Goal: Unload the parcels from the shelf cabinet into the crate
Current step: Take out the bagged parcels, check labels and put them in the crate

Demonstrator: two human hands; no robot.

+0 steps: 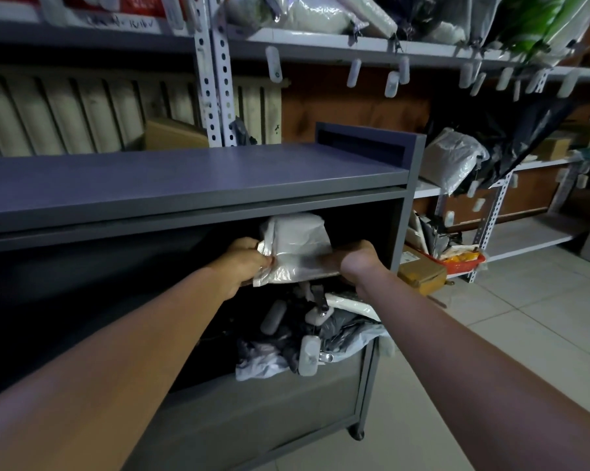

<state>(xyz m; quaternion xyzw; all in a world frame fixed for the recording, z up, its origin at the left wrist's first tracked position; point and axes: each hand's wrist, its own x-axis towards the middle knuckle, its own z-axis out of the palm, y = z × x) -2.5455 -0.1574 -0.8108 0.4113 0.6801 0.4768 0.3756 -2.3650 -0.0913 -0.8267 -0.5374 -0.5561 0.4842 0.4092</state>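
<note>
Outstretched left hand (242, 265) and right hand (356, 261) grip white parcel (298, 244) in cabinet (185, 180).

I record no legible text from this view: the dark handwriting (117, 20) along the front edge of the upper left shelf (32, 28) is too blurred to read, and the white label (410, 257) on the cardboard box (422, 276) is too small.

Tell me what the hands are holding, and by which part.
One white plastic parcel in the grey cabinet opening: the left hand grips its left edge, the right hand its right edge.
</note>
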